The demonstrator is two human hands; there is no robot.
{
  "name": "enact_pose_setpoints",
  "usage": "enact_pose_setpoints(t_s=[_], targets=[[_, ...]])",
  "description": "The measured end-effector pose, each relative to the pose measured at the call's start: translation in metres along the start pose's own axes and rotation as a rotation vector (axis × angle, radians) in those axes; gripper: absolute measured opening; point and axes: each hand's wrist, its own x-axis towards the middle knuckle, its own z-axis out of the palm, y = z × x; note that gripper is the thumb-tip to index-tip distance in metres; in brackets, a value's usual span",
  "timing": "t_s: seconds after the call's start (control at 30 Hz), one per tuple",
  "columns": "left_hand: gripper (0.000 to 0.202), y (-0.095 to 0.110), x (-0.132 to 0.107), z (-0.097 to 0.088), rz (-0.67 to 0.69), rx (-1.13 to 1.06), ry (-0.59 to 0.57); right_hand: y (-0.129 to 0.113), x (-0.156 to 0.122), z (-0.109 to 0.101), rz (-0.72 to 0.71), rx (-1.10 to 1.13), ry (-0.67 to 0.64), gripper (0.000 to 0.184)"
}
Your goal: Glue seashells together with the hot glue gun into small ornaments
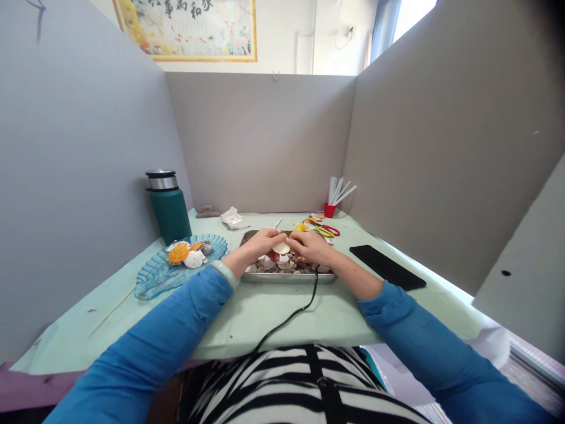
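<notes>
Both my hands meet over a metal tray filled with several shells. My left hand is closed around a pale shell held above the tray. My right hand is closed too, pressed against the same shell from the right; a thin white stick pokes up between the hands, and a black cord runs from under the right hand toward my body. I cannot make out what tool the right fingers hold.
A blue glass dish with orange and white shells sits left. A green flask stands behind it. A black phone lies right. Scissors, a red cup of white sticks and a crumpled tissue sit at the back. Grey partitions enclose the table.
</notes>
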Motion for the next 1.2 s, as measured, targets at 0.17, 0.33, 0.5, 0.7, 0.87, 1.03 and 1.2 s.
enact_pose_setpoints(t_s=[0.17,0.33,0.5,0.7,0.87,1.03,1.2], targets=[[0.029,-0.0029,0.0013,-0.0003,0.015,0.007,-0.021,-0.0001,0.0004,0.0007,-0.012,0.004,-0.011,0.035],[0.031,-0.0079,0.0037,-0.0019,0.038,0.044,-0.034,-0.0007,0.0,0.0002,-0.016,0.002,-0.015,0.035],[0.034,-0.0103,0.005,-0.0025,0.042,0.08,-0.025,-0.0002,0.0001,0.0009,-0.016,-0.017,-0.016,0.035],[0.036,-0.0059,0.0021,-0.0012,0.034,0.111,-0.041,-0.0021,0.0008,0.0003,-0.027,-0.012,-0.048,0.032],[0.039,-0.0027,-0.0005,-0.0003,0.032,0.115,-0.056,-0.0048,0.0003,-0.0019,-0.034,-0.001,-0.074,0.029],[0.04,-0.0031,-0.0005,-0.0001,0.023,0.126,-0.043,-0.0057,-0.0002,-0.0027,-0.038,-0.01,-0.079,0.029],[0.041,-0.0035,0.0002,-0.0001,0.013,0.144,-0.038,-0.0074,0.0001,-0.0031,-0.044,-0.017,-0.08,0.029]])
